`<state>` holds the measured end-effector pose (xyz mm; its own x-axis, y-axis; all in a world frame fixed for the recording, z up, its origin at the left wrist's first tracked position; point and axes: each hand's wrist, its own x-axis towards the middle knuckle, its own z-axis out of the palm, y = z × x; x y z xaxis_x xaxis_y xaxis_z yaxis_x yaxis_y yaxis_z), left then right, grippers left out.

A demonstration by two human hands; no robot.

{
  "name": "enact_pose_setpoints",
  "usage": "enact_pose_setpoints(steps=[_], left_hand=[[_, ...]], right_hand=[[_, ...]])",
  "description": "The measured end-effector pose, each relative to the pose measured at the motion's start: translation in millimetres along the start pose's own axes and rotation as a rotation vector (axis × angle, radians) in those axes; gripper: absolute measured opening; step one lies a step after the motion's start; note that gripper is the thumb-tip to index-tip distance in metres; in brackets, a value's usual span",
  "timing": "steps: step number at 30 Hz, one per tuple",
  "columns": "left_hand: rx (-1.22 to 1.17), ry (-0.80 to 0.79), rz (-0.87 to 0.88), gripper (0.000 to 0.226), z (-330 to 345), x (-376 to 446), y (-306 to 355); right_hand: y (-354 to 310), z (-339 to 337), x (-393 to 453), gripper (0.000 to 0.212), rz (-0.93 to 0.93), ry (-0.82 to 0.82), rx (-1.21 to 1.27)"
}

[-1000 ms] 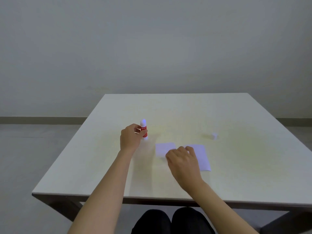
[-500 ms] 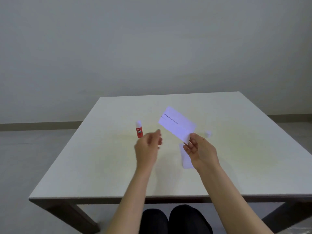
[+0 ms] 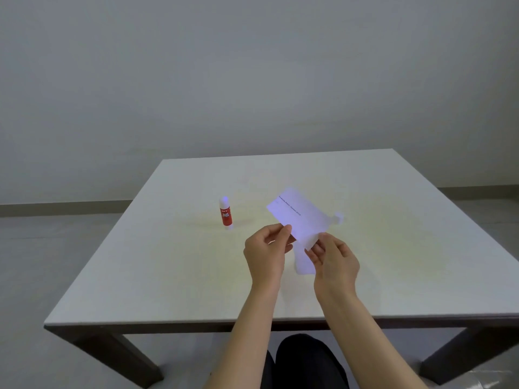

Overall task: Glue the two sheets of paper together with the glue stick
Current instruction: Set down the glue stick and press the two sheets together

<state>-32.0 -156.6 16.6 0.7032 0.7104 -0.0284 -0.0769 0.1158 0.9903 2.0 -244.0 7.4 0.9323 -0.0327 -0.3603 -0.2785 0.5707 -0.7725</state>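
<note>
Both hands — left [image 3: 266, 248], right [image 3: 332, 256] — pinch printed sheet [image 3: 297, 214] aloft (glue stick [image 3: 225, 213] upright, apart).

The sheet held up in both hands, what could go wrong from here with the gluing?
1. The lifted sheet is pinched only at its near corners by the left hand and right hand; it might bend or crease.
2. The glue stick stands upright and uncapped to the left; a reaching hand could tip it, and it may dry out.
3. The second sheet lies loose on the table, partly hidden, so it could slide and misalign.
</note>
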Motion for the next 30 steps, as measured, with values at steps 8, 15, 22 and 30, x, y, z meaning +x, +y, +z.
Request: enact_pose_setpoints(steps=[8,15,22,30], left_hand=[[0.28,-0.126,0.037,0.018,-8,25,2],[0.46,-0.199,-0.02,0.013,-6,32,-19],[0.628,-0.223,-0.03,0.009,4,38,-35],[0.639,-0.222,-0.05,0.005,6,48,-43]], right_hand=[[-29,-19,30,0.007,-0.227,-0.127,-0.445],[-30,-33,55,0.013,-0.186,-0.218,-0.883],[-25,-45,68,0.014,-0.167,-0.183,-0.942],[-23,-47,76,0.015,-0.176,-0.189,-1.019]])
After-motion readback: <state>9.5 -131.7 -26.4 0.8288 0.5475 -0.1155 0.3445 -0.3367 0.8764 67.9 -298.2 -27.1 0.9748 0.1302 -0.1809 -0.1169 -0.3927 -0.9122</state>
